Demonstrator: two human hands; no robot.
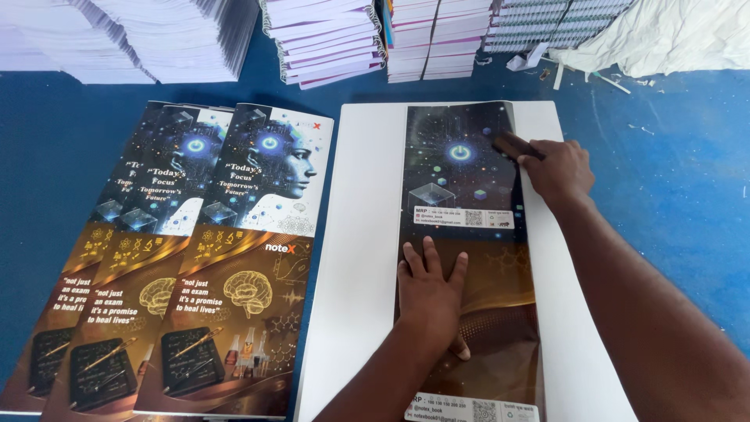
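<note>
**user_a:** so what's visible of the person here, any gloves or sleeves?

**user_b:** nope, nothing worn as far as the head view goes. Left hand [431, 291] and right hand [558, 168] are both bare, no gloves, rings or watch that I can spot. Both forearms come in from the bottom right edge, uncovered the whole visible length, so any sleeve would sit past the frame. Nails look short and plain. Nothing else of the body shows.
</note>
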